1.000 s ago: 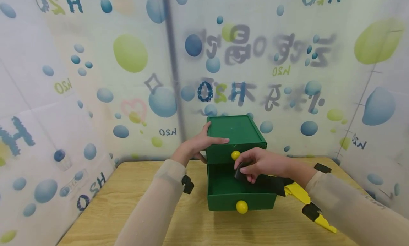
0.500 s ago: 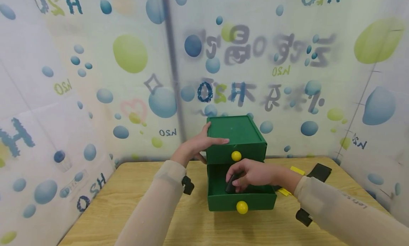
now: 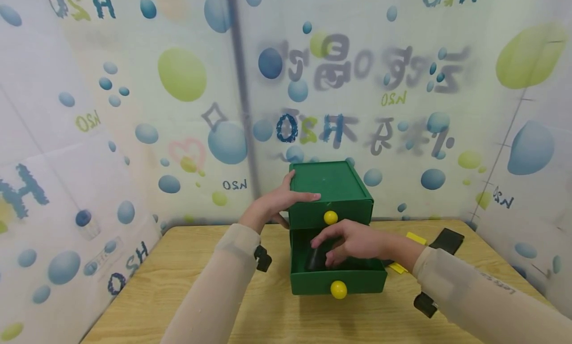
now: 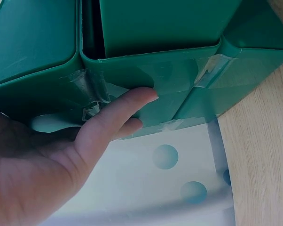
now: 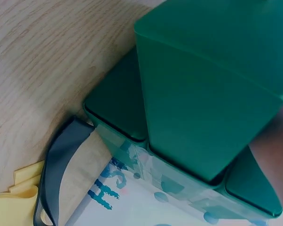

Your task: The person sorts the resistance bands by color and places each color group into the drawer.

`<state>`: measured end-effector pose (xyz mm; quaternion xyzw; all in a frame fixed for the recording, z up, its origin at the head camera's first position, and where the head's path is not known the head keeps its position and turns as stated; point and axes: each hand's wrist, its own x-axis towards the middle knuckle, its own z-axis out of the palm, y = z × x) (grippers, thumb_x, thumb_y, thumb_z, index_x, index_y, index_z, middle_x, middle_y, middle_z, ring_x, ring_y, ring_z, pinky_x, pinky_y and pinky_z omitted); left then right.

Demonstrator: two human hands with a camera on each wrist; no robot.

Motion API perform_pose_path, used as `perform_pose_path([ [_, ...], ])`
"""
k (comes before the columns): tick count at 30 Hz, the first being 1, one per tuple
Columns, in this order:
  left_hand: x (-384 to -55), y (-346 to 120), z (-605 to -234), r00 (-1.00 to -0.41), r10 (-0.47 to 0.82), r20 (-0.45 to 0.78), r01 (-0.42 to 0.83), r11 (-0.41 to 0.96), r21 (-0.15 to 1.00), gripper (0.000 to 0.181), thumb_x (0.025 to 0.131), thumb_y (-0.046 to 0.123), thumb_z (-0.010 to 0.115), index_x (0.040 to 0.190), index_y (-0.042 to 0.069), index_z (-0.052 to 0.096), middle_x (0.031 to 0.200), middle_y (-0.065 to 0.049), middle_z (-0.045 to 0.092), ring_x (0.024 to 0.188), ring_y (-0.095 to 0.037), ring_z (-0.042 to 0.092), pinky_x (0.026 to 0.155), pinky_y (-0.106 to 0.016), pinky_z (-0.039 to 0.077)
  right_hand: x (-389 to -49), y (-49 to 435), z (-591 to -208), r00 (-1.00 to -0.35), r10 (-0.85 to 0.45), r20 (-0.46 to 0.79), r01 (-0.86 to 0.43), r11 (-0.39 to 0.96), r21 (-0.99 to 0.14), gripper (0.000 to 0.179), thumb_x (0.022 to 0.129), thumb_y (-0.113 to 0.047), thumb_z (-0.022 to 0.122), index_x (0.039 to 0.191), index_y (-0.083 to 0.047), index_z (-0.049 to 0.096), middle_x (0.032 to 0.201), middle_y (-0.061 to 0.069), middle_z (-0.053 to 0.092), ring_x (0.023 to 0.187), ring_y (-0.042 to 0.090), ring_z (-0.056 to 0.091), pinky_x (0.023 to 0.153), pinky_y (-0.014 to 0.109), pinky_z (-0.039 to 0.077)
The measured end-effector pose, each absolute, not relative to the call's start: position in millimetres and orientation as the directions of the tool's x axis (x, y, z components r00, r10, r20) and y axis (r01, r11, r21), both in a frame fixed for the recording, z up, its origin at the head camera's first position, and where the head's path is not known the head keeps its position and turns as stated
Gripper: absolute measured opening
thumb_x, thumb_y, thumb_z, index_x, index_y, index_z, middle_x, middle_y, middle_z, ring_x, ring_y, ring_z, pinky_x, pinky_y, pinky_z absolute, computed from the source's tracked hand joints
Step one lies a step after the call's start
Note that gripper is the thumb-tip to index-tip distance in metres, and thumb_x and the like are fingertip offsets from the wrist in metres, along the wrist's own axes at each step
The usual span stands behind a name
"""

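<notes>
A green drawer cabinet (image 3: 326, 177) with yellow ball knobs stands on the table, its middle drawer (image 3: 310, 283) pulled out. My left hand (image 3: 276, 201) rests on the cabinet's left top corner, thumb along the front edge. The left wrist view shows that hand (image 4: 61, 162) against the taped side, with some fingers hidden. Inside the drawer, my right hand (image 3: 355, 240) has its index finger and thumb spread beside a bent black strip (image 3: 315, 259). Only a dim edge of the right hand or wrist (image 5: 275, 153) appears in the right wrist view, behind the drawer.
Right of the cabinet lie another black strip (image 3: 448, 240) and a yellow piece (image 3: 416, 238); yellow strips (image 5: 12, 209) also show in the right wrist view. A wood-grain table (image 3: 192, 279) lies underneath, with a patterned curtain (image 3: 183, 130) hanging behind.
My right hand has moved left and down into the drawer with the black strip, and its fingers have spread from it. The left hand and cabinet stay still.
</notes>
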<state>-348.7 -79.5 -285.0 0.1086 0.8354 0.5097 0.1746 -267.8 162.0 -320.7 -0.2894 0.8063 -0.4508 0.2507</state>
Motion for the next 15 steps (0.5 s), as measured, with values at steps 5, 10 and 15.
perform_pose_path([
  [5, -349.0, -78.8, -285.2, -0.914, 0.362, -0.184, 0.002, 0.457, 0.89, 0.125, 0.086, 0.06, 0.083, 0.168, 0.049, -0.011, 0.181, -0.012, 0.007, 0.158, -0.049, 0.032, 0.087, -0.065, 0.063, -265.6, 170.9, -311.8, -0.701, -0.702, -0.127, -0.239, 0.399, -0.885, 0.033, 0.103, -0.003, 0.063, 0.136, -0.002, 0.068, 0.127, 0.02, 0.071, 0.105, 0.026, 0.076, 0.097, 0.044, 0.065],
  [10, -350.2, -78.2, -285.6, -0.913, 0.362, -0.187, -0.003, 0.452, 0.892, 0.124, 0.087, 0.06, 0.083, 0.167, 0.05, -0.011, 0.18, -0.012, 0.008, 0.158, -0.048, 0.032, 0.086, -0.065, 0.063, -263.8, 188.8, -294.6, -0.702, -0.706, -0.094, -0.289, 0.403, -0.868, 0.028, 0.105, -0.008, 0.064, 0.132, -0.002, 0.07, 0.13, 0.024, 0.069, 0.105, 0.029, 0.074, 0.097, 0.042, 0.065],
  [15, -352.0, -78.5, -286.7, -0.914, 0.357, -0.19, -0.009, 0.452, 0.892, 0.125, 0.086, 0.061, 0.083, 0.167, 0.05, -0.011, 0.181, -0.011, 0.006, 0.159, -0.048, 0.031, 0.084, -0.064, 0.064, -264.4, 214.1, -274.4, -0.737, -0.673, -0.065, -0.314, 0.425, -0.849, 0.033, 0.106, -0.016, 0.067, 0.134, 0.001, 0.067, 0.132, 0.028, 0.067, 0.105, 0.032, 0.073, 0.096, 0.037, 0.064],
])
